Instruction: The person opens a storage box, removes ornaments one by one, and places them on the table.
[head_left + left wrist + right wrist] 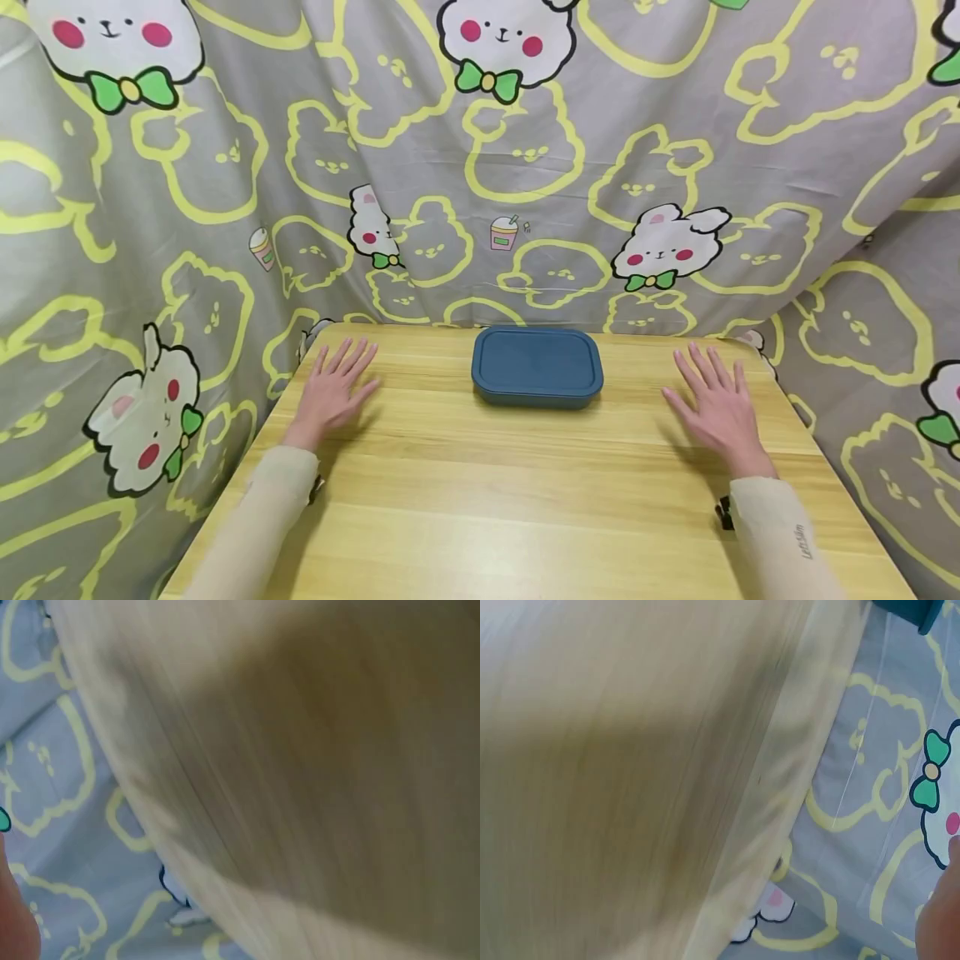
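A dark blue rectangular lidded box sits near the far edge of the wooden table, between the two hands and apart from both. To its left, my left hand is spread palm down with straight fingers, holding nothing. On the other side, my right hand is likewise spread, its fingers apart and nothing in it. The left wrist view has only a bit of the hand at the lower left. In the right wrist view, a sliver of the hand and a corner of the box show at the edges.
The wooden table has light plank grain and rounded far corners. A grey curtain printed with yellow outlines and white rabbits hangs close behind it and along both sides. Dark clips show at the sleeve cuffs.
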{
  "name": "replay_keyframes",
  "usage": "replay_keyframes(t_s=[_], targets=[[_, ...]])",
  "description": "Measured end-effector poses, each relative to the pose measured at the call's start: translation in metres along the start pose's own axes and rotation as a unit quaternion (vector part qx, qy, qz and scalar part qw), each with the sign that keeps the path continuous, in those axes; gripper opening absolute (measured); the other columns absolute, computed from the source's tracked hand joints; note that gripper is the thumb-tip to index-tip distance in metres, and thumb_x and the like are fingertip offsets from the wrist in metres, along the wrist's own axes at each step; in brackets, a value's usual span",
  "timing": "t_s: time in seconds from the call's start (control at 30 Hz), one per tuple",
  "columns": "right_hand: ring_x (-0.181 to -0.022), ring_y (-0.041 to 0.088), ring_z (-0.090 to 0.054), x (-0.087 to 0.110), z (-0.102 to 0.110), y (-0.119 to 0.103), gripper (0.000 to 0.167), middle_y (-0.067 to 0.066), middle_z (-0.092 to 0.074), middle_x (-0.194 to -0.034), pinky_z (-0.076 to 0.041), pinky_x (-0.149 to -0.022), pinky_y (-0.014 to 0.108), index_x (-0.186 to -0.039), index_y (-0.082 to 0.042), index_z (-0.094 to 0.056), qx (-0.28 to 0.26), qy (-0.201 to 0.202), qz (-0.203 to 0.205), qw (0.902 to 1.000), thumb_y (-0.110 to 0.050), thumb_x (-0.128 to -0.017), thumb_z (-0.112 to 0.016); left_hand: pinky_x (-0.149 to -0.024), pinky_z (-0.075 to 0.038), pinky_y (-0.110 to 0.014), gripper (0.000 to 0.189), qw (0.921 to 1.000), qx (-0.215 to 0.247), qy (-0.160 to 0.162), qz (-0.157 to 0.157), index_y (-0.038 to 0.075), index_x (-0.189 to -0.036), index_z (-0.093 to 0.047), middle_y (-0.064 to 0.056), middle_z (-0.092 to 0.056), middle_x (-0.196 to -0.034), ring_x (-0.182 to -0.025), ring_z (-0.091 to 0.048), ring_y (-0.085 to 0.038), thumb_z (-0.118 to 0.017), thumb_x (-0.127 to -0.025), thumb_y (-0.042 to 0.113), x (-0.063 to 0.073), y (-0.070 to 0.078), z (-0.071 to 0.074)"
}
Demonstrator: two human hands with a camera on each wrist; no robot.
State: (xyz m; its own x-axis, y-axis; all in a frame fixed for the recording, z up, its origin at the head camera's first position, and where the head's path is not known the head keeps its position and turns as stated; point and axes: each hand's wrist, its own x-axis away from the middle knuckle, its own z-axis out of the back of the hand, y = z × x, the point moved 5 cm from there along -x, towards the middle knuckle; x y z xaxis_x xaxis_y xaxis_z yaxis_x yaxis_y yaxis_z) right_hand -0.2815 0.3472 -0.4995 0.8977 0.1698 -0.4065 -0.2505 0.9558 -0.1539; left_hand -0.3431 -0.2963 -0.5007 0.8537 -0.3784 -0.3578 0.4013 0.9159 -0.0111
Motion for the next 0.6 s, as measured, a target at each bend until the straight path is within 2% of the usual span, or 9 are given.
replay_keyframes(t_s=[0.17,0.27,0.33,0.43,0.5,0.6], targets=[[-0.162,0.03,0.004,-0.008,-0.011,-0.008,0.072,0.004,-0.003,-0.175,0.014,-0.127,0.055,-0.168,-0.019,-0.016,-0.071,-0.012,-0.024,0.9971,-0.05,-0.108,-0.042,-0.129,0.001,-0.056,0.071,0.9956,0.083,-0.018,0.04,0.024,-0.167,-0.021,-0.006,-0.024,-0.172,-0.16,-0.017,-0.035,-0.047,-0.106,0.05,-0.014,0.019,-0.008],[-0.162,0.035,0.001,-0.015,-0.016,-0.016,0.072,0.009,-0.004,-0.175,0.014,-0.127,0.055,-0.167,-0.015,-0.015,-0.123,-0.017,-0.038,0.9915,-0.047,-0.109,-0.041,-0.129,0.001,-0.056,0.07,0.9898,0.127,-0.028,0.058,0.022,-0.168,-0.016,-0.007,-0.019,-0.173,-0.16,-0.015,-0.035,-0.04,-0.108,0.051,-0.024,0.035,-0.015],[-0.161,0.039,-0.001,-0.02,-0.02,-0.021,0.071,0.014,-0.006,-0.174,0.012,-0.127,0.058,-0.167,-0.011,-0.014,-0.168,-0.018,-0.046,0.9846,-0.045,-0.11,-0.041,-0.129,-0.002,-0.058,0.069,0.9831,0.168,-0.026,0.068,0.018,-0.167,-0.017,-0.01,-0.02,-0.173,-0.159,-0.017,-0.038,-0.039,-0.109,0.048,-0.031,0.046,-0.018],[-0.159,0.045,-0.003,-0.026,-0.027,-0.028,0.071,0.018,-0.005,-0.173,0.008,-0.127,0.062,-0.167,-0.009,-0.01,-0.242,-0.028,-0.059,0.968,-0.041,-0.111,-0.04,-0.128,-0.007,-0.06,0.066,0.966,0.243,-0.02,0.085,0.014,-0.167,-0.017,-0.013,-0.022,-0.172,-0.158,-0.021,-0.04,-0.038,-0.111,0.042,-0.043,0.064,-0.025],[-0.159,0.046,-0.001,-0.031,-0.033,-0.033,0.071,0.016,-0.001,-0.174,0.004,-0.126,0.066,-0.167,-0.011,-0.004,-0.291,-0.043,-0.074,0.953,-0.041,-0.112,-0.038,-0.128,-0.009,-0.06,0.065,0.9492,0.297,-0.025,0.101,0.017,-0.168,-0.014,-0.013,-0.021,-0.172,-0.158,-0.021,-0.04,-0.037,-0.112,0.04,-0.051,0.076,-0.03],[-0.159,0.046,0.005,-0.036,-0.043,-0.04,0.072,0.012,0.007,-0.174,0.003,-0.124,0.068,-0.167,-0.018,0.004,-0.343,-0.08,-0.104,0.9301,-0.046,-0.112,-0.032,-0.128,-0.009,-0.061,0.063,0.9192,0.371,-0.044,0.124,0.027,-0.168,-0.007,-0.007,-0.014,-0.174,-0.159,-0.018,-0.04,-0.035,-0.113,0.042,-0.061,0.094,-0.041]])
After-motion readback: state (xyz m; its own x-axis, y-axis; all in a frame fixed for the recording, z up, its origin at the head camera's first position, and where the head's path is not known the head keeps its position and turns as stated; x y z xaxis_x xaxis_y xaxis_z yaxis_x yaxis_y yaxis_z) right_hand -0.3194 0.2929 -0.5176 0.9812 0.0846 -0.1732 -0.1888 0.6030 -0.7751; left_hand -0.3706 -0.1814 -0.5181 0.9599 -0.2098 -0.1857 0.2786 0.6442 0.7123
